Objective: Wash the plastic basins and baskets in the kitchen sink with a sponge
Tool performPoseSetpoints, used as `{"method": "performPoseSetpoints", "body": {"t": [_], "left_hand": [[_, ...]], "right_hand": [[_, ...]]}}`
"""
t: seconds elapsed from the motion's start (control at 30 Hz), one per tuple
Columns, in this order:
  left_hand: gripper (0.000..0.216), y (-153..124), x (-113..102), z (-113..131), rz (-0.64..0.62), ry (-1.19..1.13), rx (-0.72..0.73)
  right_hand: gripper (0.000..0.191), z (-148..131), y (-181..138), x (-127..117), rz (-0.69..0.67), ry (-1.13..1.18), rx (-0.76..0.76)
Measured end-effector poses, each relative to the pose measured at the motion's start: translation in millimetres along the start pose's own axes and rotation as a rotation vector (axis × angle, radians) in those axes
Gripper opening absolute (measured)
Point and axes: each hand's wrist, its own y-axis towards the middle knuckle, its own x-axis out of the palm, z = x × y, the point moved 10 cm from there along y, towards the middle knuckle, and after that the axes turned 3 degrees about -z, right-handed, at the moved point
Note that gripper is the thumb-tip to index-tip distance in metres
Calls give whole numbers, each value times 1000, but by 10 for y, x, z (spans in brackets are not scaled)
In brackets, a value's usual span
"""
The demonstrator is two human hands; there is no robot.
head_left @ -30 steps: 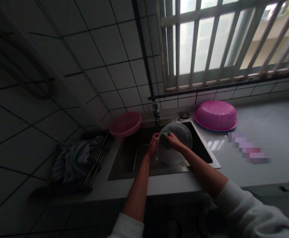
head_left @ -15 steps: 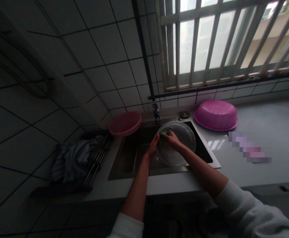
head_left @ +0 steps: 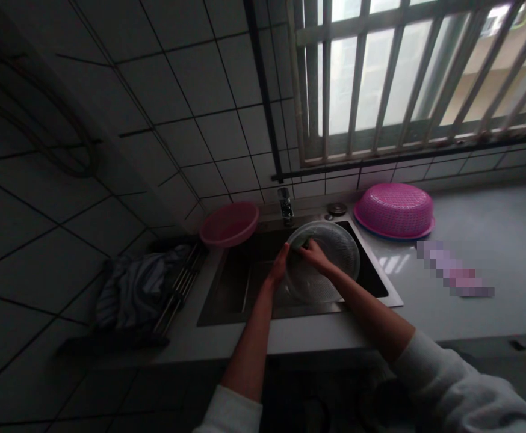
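A clear ribbed plastic bowl (head_left: pixel 335 255) is tilted over the steel sink (head_left: pixel 236 288). My left hand (head_left: pixel 278 267) grips its left rim and holds it up. My right hand (head_left: pixel 315 255) presses a green sponge (head_left: pixel 300 243) against the bowl's inside, close to the upper rim; most of the sponge is hidden under the fingers. Both forearms reach in from the bottom of the view, in white sleeves pushed up.
A tap (head_left: pixel 284 204) stands behind the sink. A pink basin (head_left: pixel 229 224) sits at the sink's back left, and an upturned pink colander (head_left: pixel 395 209) on the counter (head_left: pixel 479 240) to the right. Striped cloth (head_left: pixel 136 288) lies on a rack at left. Barred window above.
The bowl has tilted and turned, so its open side faces up and right more than before. My right hand with the sponge has slid along the inside near the rim.
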Motion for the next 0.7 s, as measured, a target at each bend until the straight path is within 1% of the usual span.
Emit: {"method": "performPoseSetpoints", "body": {"t": [0.03, 0.07, 0.1, 0.13, 0.17, 0.2, 0.3, 0.33, 0.37, 0.4, 0.43, 0.53, 0.57, 0.6, 0.63, 0.67, 0.7], "left_hand": [[73, -3, 27, 0, -11, 14, 3], [74, -9, 53, -1, -24, 27, 0], [77, -16, 71, 0, -35, 38, -2], [79, -24, 80, 6, -41, 50, -3], [80, -33, 76, 20, -40, 68, 3], [81, -40, 56, 43, -27, 94, 18], [77, -56, -37, 116, 44, 195, 59], [75, -57, -57, 131, 61, 214, 67], [73, -55, -66, 138, 70, 216, 69], [71, -51, -61, 136, 69, 204, 67], [70, -46, -44, 128, 58, 180, 64], [71, -39, 40, 77, 4, 82, 29], [72, -43, 66, 53, -13, 52, 8], [72, -48, 85, 34, -25, 28, -10], [71, -56, 92, 24, -29, 14, -21], [70, -63, 88, 25, -27, 11, -23], [69, -70, 71, 36, -17, 17, -17]], "right_hand": [[37, -11, 36, -127, 81, -39, -11], [37, -21, 60, -212, 132, -82, -22], [37, -29, 73, -252, 153, -126, -34], [36, -31, 74, -246, 145, -166, -46], [34, -22, 64, -192, 105, -194, -55], [32, 4, 43, -94, 34, -206, -55], [26, 141, -89, 322, -283, -184, 4], [24, 171, -135, 424, -365, -167, 23], [24, 177, -159, 472, -406, -151, 30], [24, 157, -149, 453, -393, -138, 21], [25, 119, -108, 368, -328, -132, 2], [29, 4, 36, -110, 24, -162, -26], [30, -12, 56, -249, 122, -177, -14], [31, -17, 64, -334, 179, -184, 0], [32, -16, 64, -348, 186, -175, 8], [31, -9, 58, -291, 140, -153, 10], [30, 5, 39, -172, 51, -121, 12]]}}
